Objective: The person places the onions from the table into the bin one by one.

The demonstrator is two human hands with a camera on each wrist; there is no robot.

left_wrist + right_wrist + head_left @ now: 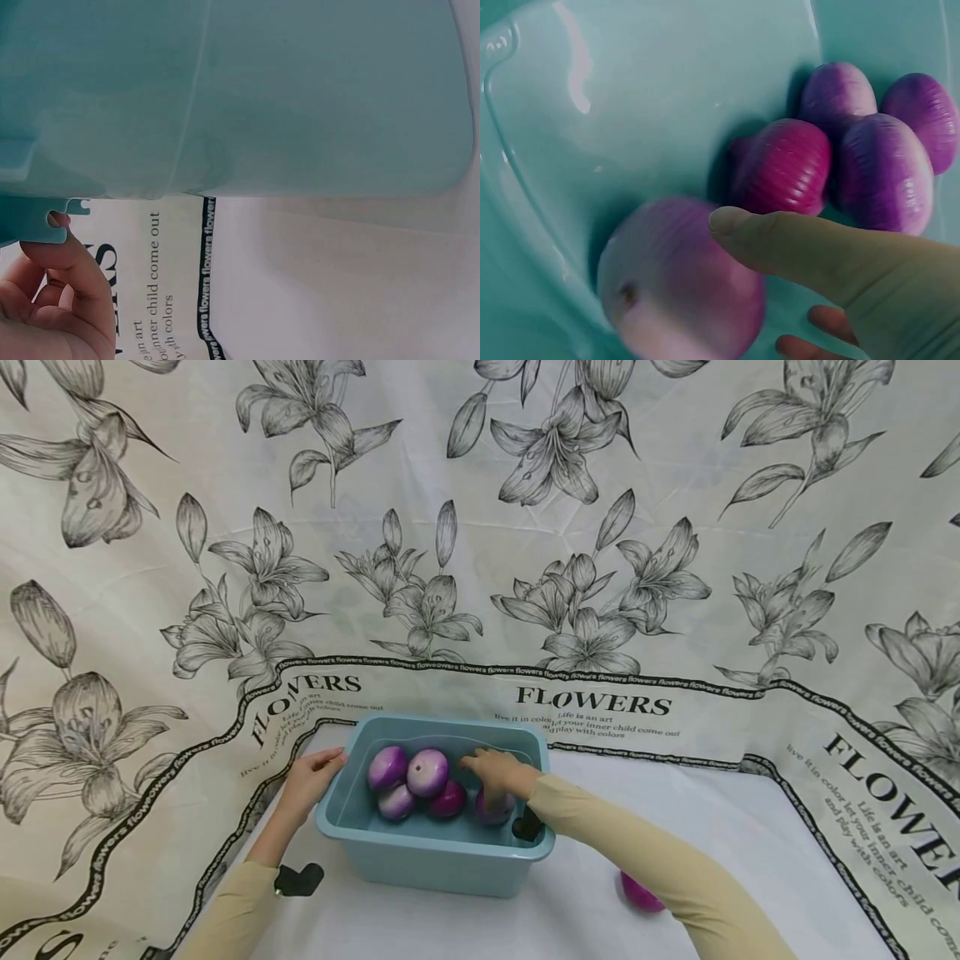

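Observation:
A blue-green plastic bin [442,864] stands on the white table. My left hand [315,777] grips its left rim, with the fingertips partly hidden behind the rim in the left wrist view. Inside the bin, my right hand [501,772] is over a purple-and-white onion [682,285] on the right side. In the right wrist view the thumb lies against this onion, while the other fingertips show apart from it. Several more onions cluster in the bin's left and middle, among them a dark magenta one [784,169] and a pale-topped one [427,772].
Another magenta onion [639,893] lies on the table to the right of the bin, partly covered by the right sleeve [660,868]. A flower-printed cloth [442,568] hangs behind and at both sides. Black heart-shaped patches [300,879] show by the wrists.

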